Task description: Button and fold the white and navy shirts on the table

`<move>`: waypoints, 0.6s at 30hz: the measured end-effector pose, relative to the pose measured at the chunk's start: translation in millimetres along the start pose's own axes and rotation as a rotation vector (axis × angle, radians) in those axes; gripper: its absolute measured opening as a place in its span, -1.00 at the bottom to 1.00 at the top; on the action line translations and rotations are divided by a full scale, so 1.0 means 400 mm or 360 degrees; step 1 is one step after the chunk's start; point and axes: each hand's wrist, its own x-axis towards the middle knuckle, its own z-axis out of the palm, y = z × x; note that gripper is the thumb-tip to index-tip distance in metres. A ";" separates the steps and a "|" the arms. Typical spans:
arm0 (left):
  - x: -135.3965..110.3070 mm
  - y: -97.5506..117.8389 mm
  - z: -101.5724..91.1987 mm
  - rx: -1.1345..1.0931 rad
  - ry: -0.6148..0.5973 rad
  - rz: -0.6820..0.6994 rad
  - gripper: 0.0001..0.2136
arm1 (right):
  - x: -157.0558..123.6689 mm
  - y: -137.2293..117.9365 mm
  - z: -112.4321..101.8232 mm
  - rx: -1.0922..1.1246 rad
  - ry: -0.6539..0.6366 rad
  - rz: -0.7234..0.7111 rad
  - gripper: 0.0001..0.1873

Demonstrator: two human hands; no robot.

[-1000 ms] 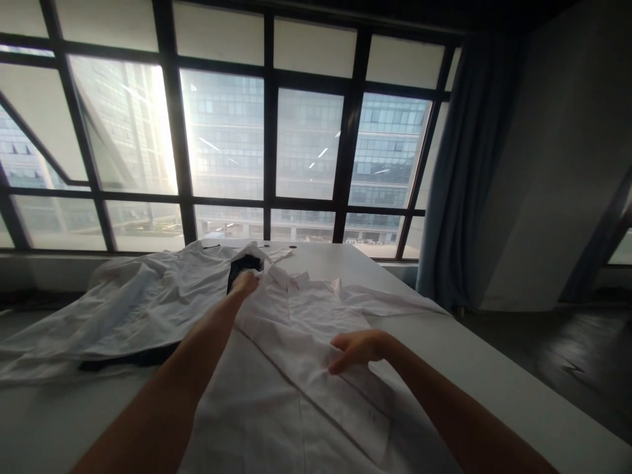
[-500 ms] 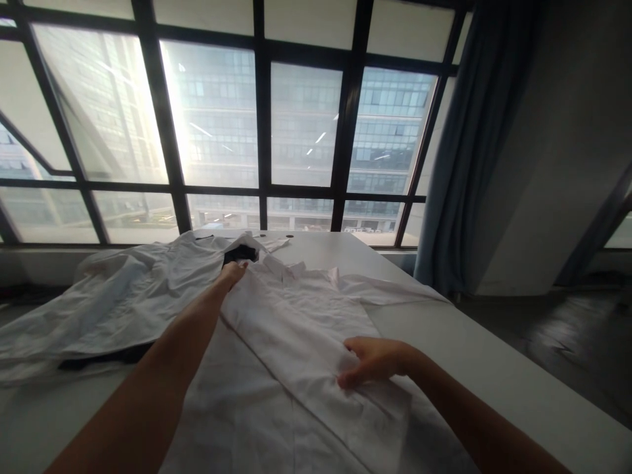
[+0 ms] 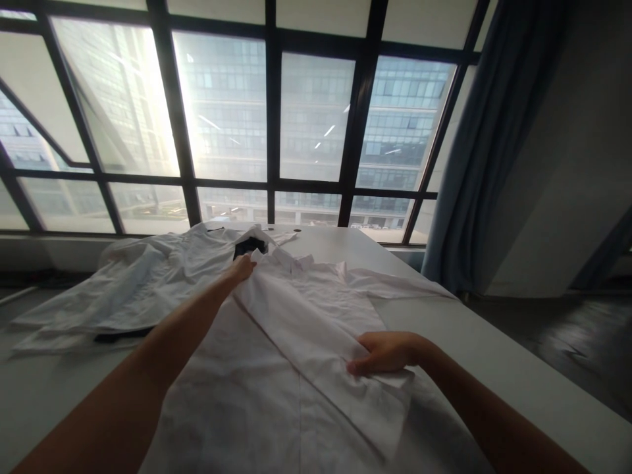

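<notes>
Shirt: the white shirt (image 3: 276,395) lies spread on the desk (image 3: 494,368), with one side folded over along a crease running between the hands.
Left grip: the left hand (image 3: 243,268) is closed on cloth by the collar, as before.
Right grip: the right hand (image 3: 385,352) pinches the fold's edge and has slid a little nearer, so the crease lies straighter.
Hard to see: the fingertips are buried in cloth, the hem is cut off below, and the pile of shirts (image 3: 138,289) and dark cloth (image 3: 249,247) are backlit.

A white table (image 3: 498,368) carries a spread white shirt (image 3: 276,395) beside a heap of white garments (image 3: 148,283).
</notes>
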 end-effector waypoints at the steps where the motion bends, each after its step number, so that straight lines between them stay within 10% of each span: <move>1: -0.014 -0.002 -0.002 0.0048 0.0011 -0.0029 -0.58 | 0.001 0.001 -0.003 -0.0019 -0.0003 0.0045 -0.35; 8: -0.131 -0.049 -0.045 0.0349 -0.0313 0.0045 -0.58 | 0.116 -0.060 -0.080 -0.0510 0.0717 0.0167 -0.46; 18: -0.239 -0.095 -0.066 0.0073 -0.0147 0.0020 -0.67 | 0.469 -0.385 -0.141 -0.0139 0.0531 -0.0442 -0.61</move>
